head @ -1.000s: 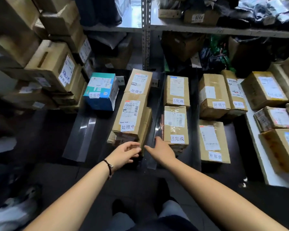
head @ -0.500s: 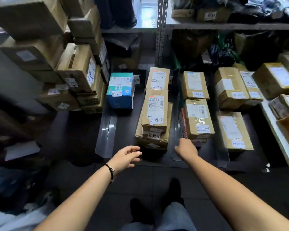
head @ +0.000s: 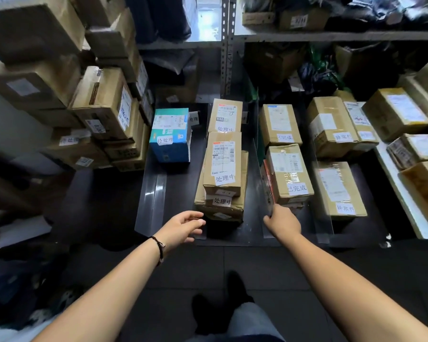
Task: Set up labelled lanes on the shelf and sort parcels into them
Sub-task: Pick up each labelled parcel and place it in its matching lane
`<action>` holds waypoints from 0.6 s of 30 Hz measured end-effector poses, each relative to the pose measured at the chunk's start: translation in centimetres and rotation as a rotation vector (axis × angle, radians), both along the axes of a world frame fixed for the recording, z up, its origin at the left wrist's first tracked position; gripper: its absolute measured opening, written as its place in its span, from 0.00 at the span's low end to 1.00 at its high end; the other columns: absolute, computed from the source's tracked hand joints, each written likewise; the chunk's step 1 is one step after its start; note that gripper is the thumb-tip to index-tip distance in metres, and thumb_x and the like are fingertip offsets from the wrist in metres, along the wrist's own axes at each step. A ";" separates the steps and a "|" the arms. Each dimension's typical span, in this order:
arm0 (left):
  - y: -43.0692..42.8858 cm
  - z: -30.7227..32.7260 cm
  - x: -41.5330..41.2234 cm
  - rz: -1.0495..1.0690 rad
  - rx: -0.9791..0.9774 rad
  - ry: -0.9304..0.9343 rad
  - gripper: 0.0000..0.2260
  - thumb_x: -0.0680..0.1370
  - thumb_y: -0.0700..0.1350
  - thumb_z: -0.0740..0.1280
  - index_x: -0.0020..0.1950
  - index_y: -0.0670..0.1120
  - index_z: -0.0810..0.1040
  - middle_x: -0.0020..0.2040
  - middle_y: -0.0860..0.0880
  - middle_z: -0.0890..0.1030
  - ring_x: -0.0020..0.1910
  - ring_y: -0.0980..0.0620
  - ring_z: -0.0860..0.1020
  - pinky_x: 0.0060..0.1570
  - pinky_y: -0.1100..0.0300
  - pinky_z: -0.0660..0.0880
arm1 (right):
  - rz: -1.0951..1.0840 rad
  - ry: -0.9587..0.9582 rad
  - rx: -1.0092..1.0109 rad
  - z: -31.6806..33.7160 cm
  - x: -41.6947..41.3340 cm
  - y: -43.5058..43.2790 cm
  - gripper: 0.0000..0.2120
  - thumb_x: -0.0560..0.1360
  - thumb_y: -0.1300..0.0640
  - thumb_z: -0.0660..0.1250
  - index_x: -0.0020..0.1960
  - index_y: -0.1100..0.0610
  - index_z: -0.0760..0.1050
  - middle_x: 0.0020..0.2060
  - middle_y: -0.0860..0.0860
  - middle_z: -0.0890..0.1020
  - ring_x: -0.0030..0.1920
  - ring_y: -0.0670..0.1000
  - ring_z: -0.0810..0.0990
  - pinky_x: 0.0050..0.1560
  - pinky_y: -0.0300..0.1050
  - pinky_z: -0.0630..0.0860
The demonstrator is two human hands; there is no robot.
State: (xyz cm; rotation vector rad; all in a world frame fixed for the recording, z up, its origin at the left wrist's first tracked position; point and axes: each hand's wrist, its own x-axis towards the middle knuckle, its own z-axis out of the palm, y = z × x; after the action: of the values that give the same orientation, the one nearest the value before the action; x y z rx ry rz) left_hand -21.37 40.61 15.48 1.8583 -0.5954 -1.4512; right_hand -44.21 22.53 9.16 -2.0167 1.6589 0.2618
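Head view: right hand [head: 282,222] pinches clear divider [head: 259,169] (long axis front-to-back); left hand [head: 183,228] relaxed.

Place: I take this for a courier depot's parcel sorting room.
Racking: a perforated steel upright [head: 226,45] carries an upper shelf board [head: 331,35] loaded with cartons and dark bags.
Stock: taped cardboard parcels [head: 101,107] with printed shipping labels, stacked high beside the left edge of the low black shelf [head: 178,183].
Lanes: clear dividers [head: 262,181] run front to back on that shelf, with boxes in rows between them.
Markings: I see white handwritten slips [head: 224,178] stuck on the boxes, including a blue carton [head: 169,137].
Floor: dark tiles [head: 257,267].
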 end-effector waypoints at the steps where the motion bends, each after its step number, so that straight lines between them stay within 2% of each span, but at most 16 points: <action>1: -0.1 0.1 0.2 -0.001 0.000 -0.006 0.08 0.82 0.46 0.65 0.61 0.54 0.77 0.59 0.52 0.83 0.55 0.55 0.82 0.51 0.61 0.78 | 0.028 0.000 -0.037 0.6 0.4 -0.1 0.13 0.79 0.50 0.63 0.58 0.59 0.74 0.52 0.57 0.82 0.51 0.61 0.82 0.42 0.48 0.74; 4: -1.0 1.0 1.2 0.016 -0.024 -0.034 0.07 0.82 0.46 0.65 0.59 0.55 0.77 0.59 0.51 0.83 0.55 0.55 0.82 0.52 0.59 0.78 | 0.128 -0.081 -0.182 3.2 2.3 -0.8 0.14 0.81 0.46 0.61 0.53 0.58 0.72 0.45 0.54 0.78 0.45 0.58 0.79 0.38 0.48 0.70; 7: -2.3 3.1 3.0 0.032 -0.081 -0.086 0.07 0.82 0.46 0.65 0.59 0.55 0.77 0.59 0.51 0.82 0.56 0.54 0.81 0.56 0.55 0.77 | 0.258 -0.235 -0.287 6.7 5.8 -2.2 0.12 0.81 0.47 0.60 0.49 0.56 0.70 0.42 0.51 0.75 0.45 0.57 0.79 0.36 0.47 0.67; 9: -3.2 5.1 4.8 0.054 -0.143 -0.150 0.07 0.82 0.45 0.65 0.57 0.56 0.77 0.59 0.50 0.82 0.57 0.52 0.81 0.58 0.52 0.77 | 0.354 -0.306 -0.348 9.2 8.9 -3.0 0.12 0.81 0.47 0.60 0.53 0.56 0.73 0.46 0.51 0.79 0.48 0.55 0.80 0.37 0.48 0.72; 11: -4.0 7.5 7.0 0.096 -0.213 -0.249 0.08 0.81 0.43 0.66 0.57 0.55 0.78 0.58 0.50 0.82 0.57 0.52 0.80 0.54 0.56 0.77 | 0.454 -0.364 -0.417 11.8 12.4 -3.5 0.16 0.80 0.45 0.61 0.60 0.55 0.74 0.52 0.52 0.81 0.50 0.55 0.81 0.44 0.51 0.79; 13: -4.7 10.0 9.5 0.141 -0.273 -0.348 0.10 0.80 0.42 0.67 0.60 0.51 0.78 0.57 0.49 0.82 0.53 0.55 0.79 0.48 0.65 0.76 | 0.536 -0.423 -0.477 14.6 15.7 -3.6 0.18 0.80 0.43 0.62 0.63 0.54 0.74 0.54 0.52 0.81 0.52 0.55 0.81 0.48 0.53 0.81; 16: -4.7 13.9 13.4 0.226 -0.363 -0.495 0.11 0.79 0.40 0.69 0.61 0.48 0.77 0.55 0.49 0.82 0.49 0.56 0.79 0.52 0.65 0.77 | 0.662 -0.506 -0.506 18.4 20.8 -3.5 0.21 0.79 0.43 0.63 0.66 0.54 0.73 0.57 0.53 0.81 0.55 0.57 0.81 0.51 0.55 0.80; 18: -4.1 16.3 15.6 0.286 -0.407 -0.571 0.11 0.79 0.40 0.68 0.61 0.47 0.78 0.54 0.49 0.81 0.49 0.56 0.79 0.50 0.69 0.76 | 0.714 -0.559 -0.513 20.5 23.6 -3.1 0.21 0.79 0.43 0.63 0.66 0.54 0.72 0.59 0.55 0.80 0.58 0.59 0.80 0.54 0.57 0.79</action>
State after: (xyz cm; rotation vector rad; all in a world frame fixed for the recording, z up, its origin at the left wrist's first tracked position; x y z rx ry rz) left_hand -5.74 36.50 31.77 1.9150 -0.7847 -0.5513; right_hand -20.62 19.45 29.70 -2.6745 0.6597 -0.5035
